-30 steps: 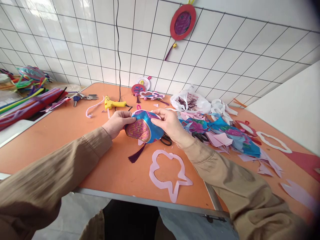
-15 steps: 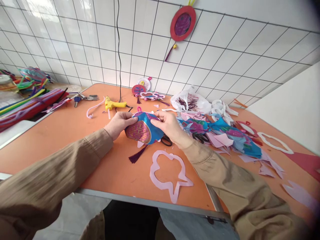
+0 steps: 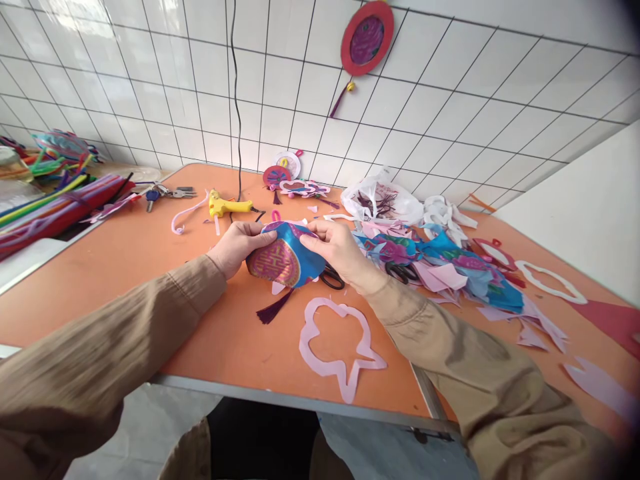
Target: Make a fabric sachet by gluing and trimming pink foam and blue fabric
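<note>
Between my two hands is a piece of shiny blue fabric (image 3: 311, 263) with a round pink-and-gold pattern. My left hand (image 3: 234, 247) pinches its upper left edge, thumb in front. At the upper right edge my right hand (image 3: 343, 252) grips it the same way. A dark purple tassel (image 3: 275, 308) hangs below the fabric, and a pink loop (image 3: 277, 217) shows above it. What lies behind the fabric is hidden. Black scissor handles (image 3: 332, 277) peek out under my right hand. Nearer me, a pale pink cloud-shaped paper frame (image 3: 309, 343) lies flat on the orange table (image 3: 225, 347).
A yellow glue gun (image 3: 227, 205) lies left of centre, near keys (image 3: 153, 196) and bundled pipe cleaners (image 3: 65, 212). Blue fabric scraps (image 3: 450, 257), a second pair of scissors (image 3: 401, 272) and a white plastic bag (image 3: 383, 200) crowd the right. Finished-looking ornaments (image 3: 276, 176) rest by the wall.
The fabric has tilted slightly and shifted a little to the left in my fingers. Both hands keep their pinch on it. The camera view has moved slightly.
</note>
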The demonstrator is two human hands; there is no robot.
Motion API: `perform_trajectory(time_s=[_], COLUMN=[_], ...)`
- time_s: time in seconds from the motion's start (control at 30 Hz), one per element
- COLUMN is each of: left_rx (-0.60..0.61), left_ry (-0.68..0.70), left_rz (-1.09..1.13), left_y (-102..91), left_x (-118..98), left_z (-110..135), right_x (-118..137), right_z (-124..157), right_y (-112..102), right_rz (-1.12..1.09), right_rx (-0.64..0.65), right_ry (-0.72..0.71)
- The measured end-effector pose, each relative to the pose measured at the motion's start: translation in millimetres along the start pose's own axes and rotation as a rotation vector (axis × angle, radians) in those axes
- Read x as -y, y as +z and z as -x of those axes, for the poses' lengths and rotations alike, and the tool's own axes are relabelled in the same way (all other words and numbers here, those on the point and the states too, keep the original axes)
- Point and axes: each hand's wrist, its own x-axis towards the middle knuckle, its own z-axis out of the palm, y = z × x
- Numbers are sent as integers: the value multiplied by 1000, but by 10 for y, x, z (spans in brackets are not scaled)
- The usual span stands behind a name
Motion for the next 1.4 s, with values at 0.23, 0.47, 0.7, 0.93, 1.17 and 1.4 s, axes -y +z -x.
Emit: perform_trajectory(time_s=[0.23, 0.47, 0.7, 0.93, 1.17, 1.4], left_rx=[13, 97, 47, 47, 12, -3], left_ry=[-67, -112, -118, -75, 2, 31], left_rz=[20, -3, 61, 55, 4, -16], left_y=[-31, -37, -36, -11, -42, -30], left_x=[2, 0, -1, 17, 9, -6], left_z=[-30, -20, -37, -20, -35, -22], right_x=[-46, -47, 5, -41, -70, 10], right_z=[-27, -33, -5, 1, -8, 13], right_y=[-18, -41, -15, 8, -49, -50], right_rz=[-88, -158, -165, -93, -78, -115], right_rx=[-10, -14, 24, 45, 38, 116], right_ry=[56, 98, 131, 123, 42, 55])
